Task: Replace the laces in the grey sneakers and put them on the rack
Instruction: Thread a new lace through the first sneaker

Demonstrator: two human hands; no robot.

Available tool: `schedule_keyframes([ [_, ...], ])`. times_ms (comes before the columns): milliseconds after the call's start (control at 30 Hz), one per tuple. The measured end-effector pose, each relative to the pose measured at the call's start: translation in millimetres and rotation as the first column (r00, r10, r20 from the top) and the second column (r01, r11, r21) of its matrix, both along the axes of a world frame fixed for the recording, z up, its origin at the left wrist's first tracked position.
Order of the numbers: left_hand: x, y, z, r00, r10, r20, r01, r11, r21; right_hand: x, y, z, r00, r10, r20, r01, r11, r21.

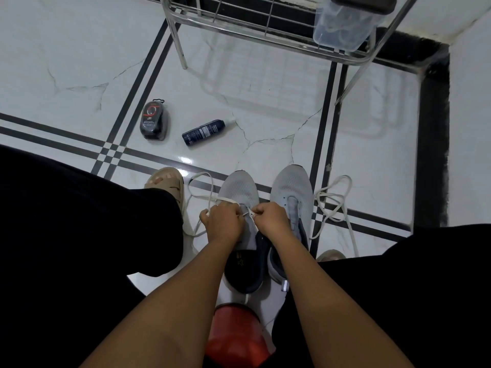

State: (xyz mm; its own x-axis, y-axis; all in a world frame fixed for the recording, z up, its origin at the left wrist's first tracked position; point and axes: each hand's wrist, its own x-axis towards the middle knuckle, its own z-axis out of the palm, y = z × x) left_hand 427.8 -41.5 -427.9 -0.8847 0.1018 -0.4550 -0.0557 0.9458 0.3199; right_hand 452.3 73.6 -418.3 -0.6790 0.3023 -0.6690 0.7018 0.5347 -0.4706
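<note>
Both grey sneakers sit on the floor betw. the knees. Left hand [221,220] and right hand [271,219] each pinch the white lace [248,214] over the left sneaker [239,188]. Best approach, I'd say: keep lace flat, even ends. Right sneaker [291,187] unlaced; rack [265,30] beyond.

- Shoe-polish sponge case [155,120], lying on the floor tile: its lid bears a red ring emblem and lines of pale print; the lettering is too blurred to read.
- Dark spray bottle [204,132], lying on its side just right of the case: a white label panel with fine rows of print, illegible.
- Insole of the left grey sneaker [243,261]: a small pale mark and short print, not readable.
- No word, brand or number can be read anywhere.
</note>
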Motion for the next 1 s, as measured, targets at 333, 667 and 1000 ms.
schedule_keyframes([
  [333,-0.6,2.3,-6.2,0.852,0.439,0.286,-0.495,0.853,0.164,-1.2,0.4,-1.8,1.000,0.004,0.009,-0.004,1.000,-0.005],
  [667,-1.0,4.3,-7.8,0.878,0.416,0.238,-0.454,0.881,0.135,-2.1,-0.1,-4.6,0.999,0.048,-0.001,-0.048,0.999,0.000],
  [1000,1.2,9.6,-5.1,0.944,0.322,0.072,-0.326,0.944,0.051,-1.1,-2.0,-4.7,0.987,0.162,-0.022,-0.160,0.986,0.049],
])
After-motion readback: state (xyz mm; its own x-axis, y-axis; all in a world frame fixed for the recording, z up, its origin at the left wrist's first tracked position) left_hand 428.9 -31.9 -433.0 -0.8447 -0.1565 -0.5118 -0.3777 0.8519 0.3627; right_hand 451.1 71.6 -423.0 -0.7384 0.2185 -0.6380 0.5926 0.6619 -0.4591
